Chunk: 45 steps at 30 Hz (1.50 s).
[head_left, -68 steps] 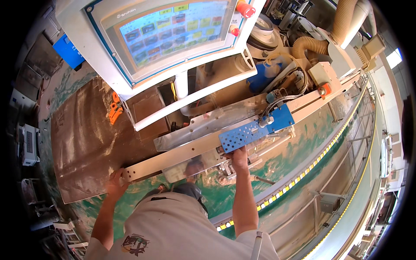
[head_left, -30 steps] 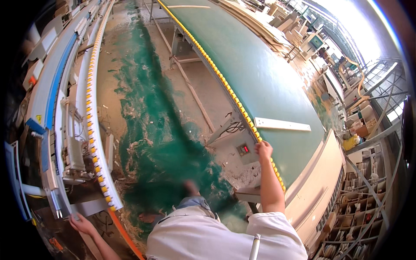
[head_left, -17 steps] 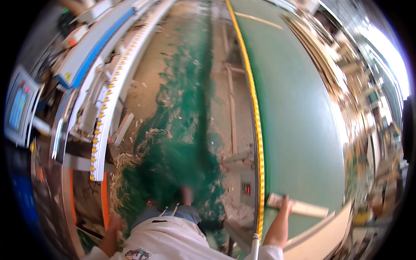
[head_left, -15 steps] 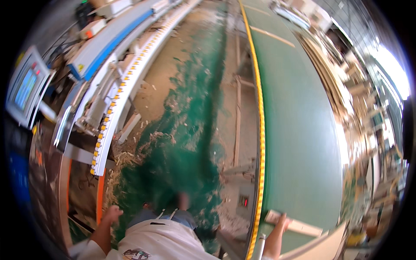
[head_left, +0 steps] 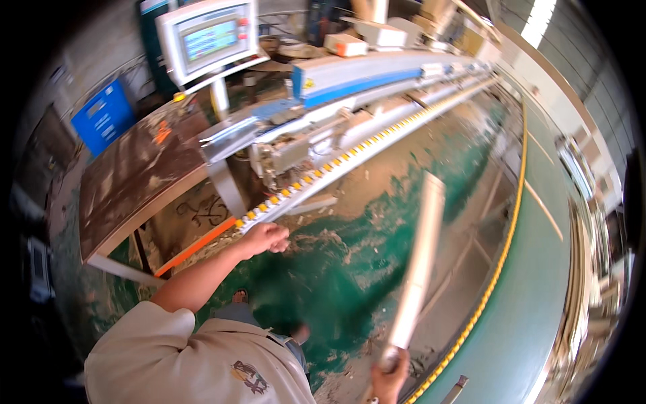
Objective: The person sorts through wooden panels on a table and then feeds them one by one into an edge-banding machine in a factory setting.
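Note:
My right hand (head_left: pixel 391 377) grips the near end of a long pale board strip (head_left: pixel 420 262), which points up and away over the green floor and looks motion-blurred. My left hand (head_left: pixel 266 237) is stretched forward with fingers loosely curled, holding nothing, close to the near end of the roller conveyor rail (head_left: pixel 350 158) with its yellow rollers. The long machine (head_left: pixel 377 74) with a blue cover runs behind that rail.
A control screen on a post (head_left: pixel 208 37) stands at the back left above a brown worn table (head_left: pixel 141 175). A blue bin (head_left: pixel 102 118) sits at the left. A large green table with a yellow edge (head_left: pixel 538 283) curves along the right. Sawdust litters the green floor (head_left: pixel 336 269).
I have turned from the green table back toward the machine. My right hand picked the pale strip off the table and now carries it. My left hand has swung forward to the roller rail.

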### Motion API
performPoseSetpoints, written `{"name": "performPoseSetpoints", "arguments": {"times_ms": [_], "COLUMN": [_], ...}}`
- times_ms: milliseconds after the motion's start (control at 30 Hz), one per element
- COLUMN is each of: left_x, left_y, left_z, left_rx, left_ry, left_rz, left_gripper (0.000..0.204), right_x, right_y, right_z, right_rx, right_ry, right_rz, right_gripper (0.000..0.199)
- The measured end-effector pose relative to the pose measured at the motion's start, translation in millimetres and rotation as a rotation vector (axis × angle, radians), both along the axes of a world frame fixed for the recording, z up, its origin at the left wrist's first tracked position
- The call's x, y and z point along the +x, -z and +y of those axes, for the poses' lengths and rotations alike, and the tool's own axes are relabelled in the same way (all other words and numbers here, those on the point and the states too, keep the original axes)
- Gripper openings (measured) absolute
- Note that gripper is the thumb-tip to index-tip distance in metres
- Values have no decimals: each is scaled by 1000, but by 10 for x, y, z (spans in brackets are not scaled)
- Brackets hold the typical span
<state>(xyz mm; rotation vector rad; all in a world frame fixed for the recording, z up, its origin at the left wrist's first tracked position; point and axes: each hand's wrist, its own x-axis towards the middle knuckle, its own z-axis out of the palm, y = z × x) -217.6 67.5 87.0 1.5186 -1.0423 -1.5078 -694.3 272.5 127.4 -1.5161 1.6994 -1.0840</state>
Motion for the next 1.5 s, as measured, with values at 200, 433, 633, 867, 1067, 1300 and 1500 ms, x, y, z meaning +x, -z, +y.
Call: {"name": "performPoseSetpoints", "arguments": {"times_ms": [200, 433, 633, 867, 1067, 1300, 1500], "left_x": [2047, 4436, 4951, 4825, 4886, 5303, 5711], "left_y": [-110, 966, 1350, 1086, 919, 420, 433], "left_z": [236, 1892, 2233, 1438, 1013, 988, 1404], "left_rx": [-42, -206, -243, -38, 99, 408, 238], "left_ry": [-839, -1513, -1509, -1413, -1290, -1156, -880], "left_rz": [325, 594, 645, 723, 672, 6, -1137], "left_gripper": [64, 62, 58, 50, 42, 32, 43], "right_x": [2338, 4992, 6887, 7797, 8073, 8106, 8047], "right_y": [-275, 230, 576, 1128, 1135, 1108, 1121], "right_z": [-1266, -2883, -3831, -4447, -4956, -5004, -5096], "right_rx": [-154, -615, -610, 588, 550, 592, 599], "right_ry": [-975, -1190, -774, -336, -364, -379, -373], "right_rz": [346, 551, 468, -570, -582, -656, -701], "right_gripper": [72, 76, 68, 87, 91, 94, 94]}}
